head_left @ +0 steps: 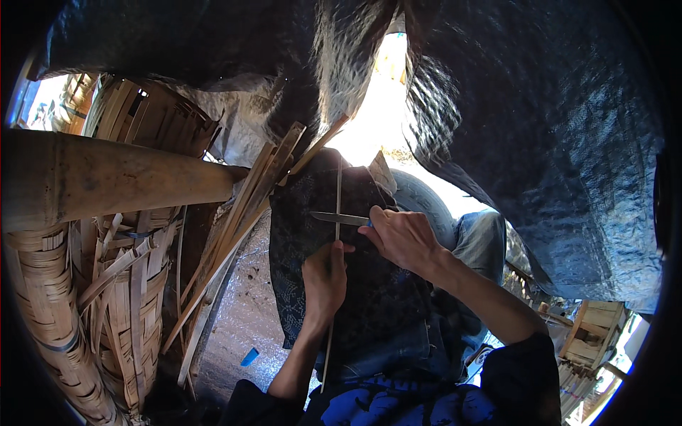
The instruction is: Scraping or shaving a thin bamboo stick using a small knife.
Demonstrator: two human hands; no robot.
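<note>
A long thin strip (339, 184), which looks like split bamboo, runs upright in the picture over a dark patterned cloth (302, 220) on my lap. My left hand (327, 278) is closed round the strip at its middle, and its lower end comes out below the wrist. In my right hand (405, 236) is a knife (334, 217) with a bit of blue at its handle. The blade lies across the strip just above my left thumb and touches or nearly touches it. Most of the knife's handle is hidden by my fingers.
Several long wooden slats (245, 202) lean at the left beside a thick bamboo pole (135, 177). Woven bamboo rolls (57, 305) stand below the pole. Dark plastic sheeting (540, 121) hangs overhead and right. A tyre (426, 202) lies past my right hand. A wooden crate (595, 328) is at far right.
</note>
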